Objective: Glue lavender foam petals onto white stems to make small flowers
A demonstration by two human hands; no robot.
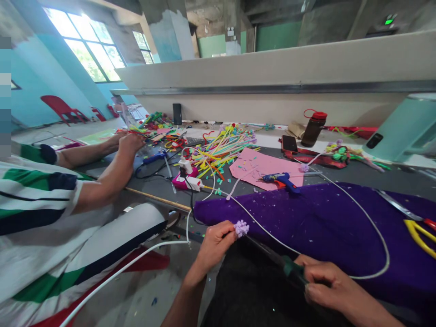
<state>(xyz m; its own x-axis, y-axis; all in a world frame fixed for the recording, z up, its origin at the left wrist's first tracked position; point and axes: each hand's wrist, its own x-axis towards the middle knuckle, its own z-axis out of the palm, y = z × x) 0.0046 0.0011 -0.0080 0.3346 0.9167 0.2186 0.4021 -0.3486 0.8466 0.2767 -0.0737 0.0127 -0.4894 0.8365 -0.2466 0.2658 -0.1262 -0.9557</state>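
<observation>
My left hand (216, 243) is closed, pinching a small lilac fluffy flower (241, 228) between thumb and fingers above my dark lap. My right hand (327, 281) wraps round the dark green handle of a long, thin dark tool (272, 254). Its narrow end points left and reaches the flower; whether it touches cannot be made out. Beyond my hands, a purple cloth (289, 213) drapes over the table's near edge. A blue glue gun (281, 180) rests on a pink sheet (252, 159), beside lilac fuzzy stems.
A co-worker's hands (127, 141) are busy at the left. White cords (381, 227) loop across the cloth. Nearby are scissors (418, 227), a power strip (187, 181), a bundle of coloured pipe cleaners (218, 150), a phone (289, 144), a bottle (314, 129) and a teal jug (405, 129).
</observation>
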